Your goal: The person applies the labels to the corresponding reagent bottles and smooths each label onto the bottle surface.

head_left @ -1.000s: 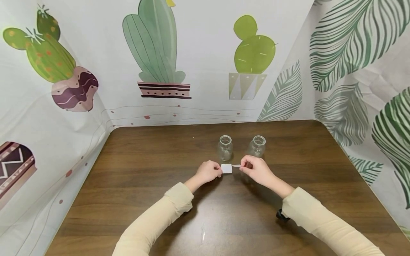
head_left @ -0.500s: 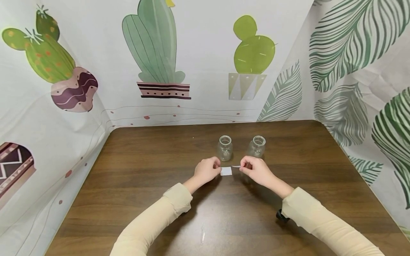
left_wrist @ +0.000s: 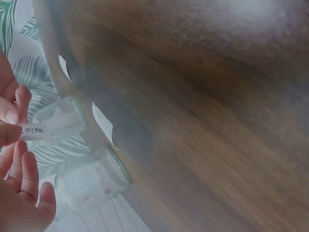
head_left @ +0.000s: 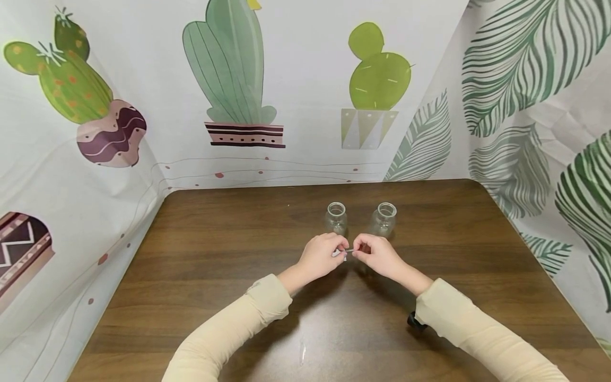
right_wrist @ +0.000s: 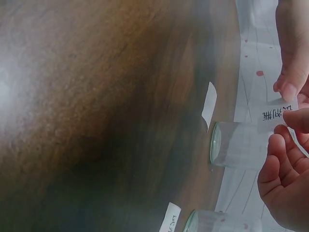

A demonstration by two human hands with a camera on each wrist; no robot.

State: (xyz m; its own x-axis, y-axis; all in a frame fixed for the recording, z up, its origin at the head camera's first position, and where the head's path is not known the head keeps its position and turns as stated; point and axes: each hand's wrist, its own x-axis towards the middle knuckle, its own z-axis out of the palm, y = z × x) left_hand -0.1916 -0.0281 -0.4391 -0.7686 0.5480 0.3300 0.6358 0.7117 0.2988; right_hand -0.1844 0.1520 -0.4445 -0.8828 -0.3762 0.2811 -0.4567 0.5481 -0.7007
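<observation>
Two hands meet at the middle of the table. My left hand (head_left: 322, 256) and my right hand (head_left: 379, 255) pinch a small white paper label (left_wrist: 33, 130) between their fingertips. Black Chinese characters show on it in both wrist views, partly covered by the fingers. Just behind the hands stand two clear glass jars, a left jar (head_left: 337, 218) and a right jar (head_left: 384, 218), both upright and without lids. On the wood near the jars lie a plain white paper piece (right_wrist: 209, 106) and another piece with writing (right_wrist: 170, 217).
The brown wooden table (head_left: 229, 233) runs back to a white cloth backdrop (head_left: 305, 79) printed with cacti and leaves. A dark wrist strap (head_left: 416, 321) shows below the right sleeve.
My left hand has moved right, up to the right hand, and its fingers now cover most of the white paper beside it. The right hand has shifted slightly left. The jars stay put.
</observation>
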